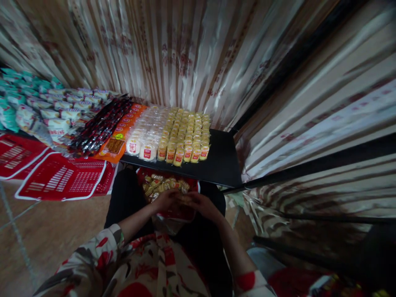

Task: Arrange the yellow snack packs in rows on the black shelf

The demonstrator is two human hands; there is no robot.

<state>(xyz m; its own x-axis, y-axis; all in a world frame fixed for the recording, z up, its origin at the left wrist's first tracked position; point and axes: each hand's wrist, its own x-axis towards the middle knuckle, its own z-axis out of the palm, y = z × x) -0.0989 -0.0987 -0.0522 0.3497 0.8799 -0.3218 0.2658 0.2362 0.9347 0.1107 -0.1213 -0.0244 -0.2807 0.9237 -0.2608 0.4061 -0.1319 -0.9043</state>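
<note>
A red basket (pixel 177 213) sits between my knees, below the front edge of the black table. Small wrapped yellow snacks (pixel 151 185) lie loose inside it. My left hand (pixel 166 200) and my right hand (pixel 202 204) meet over the basket, fingers curled toward each other. Between them is a pale wrapped snack (pixel 185 199), partly covered by the fingers and blurred. On the table just beyond stand rows of yellow wrapped snacks (pixel 187 138), lined up side by side. White round wrapped snacks (pixel 147 152) are lined up to their left.
The black table (pixel 225 159) ends at the right, near a dark metal bar (pixel 309 165). Orange packets (pixel 114 144), dark packets (pixel 99 123), white bags (pixel 58 123) and teal bags (pixel 9 113) fill its left. Red baskets (pixel 62 173) stand below there. A striped curtain (pixel 173 49) hangs behind.
</note>
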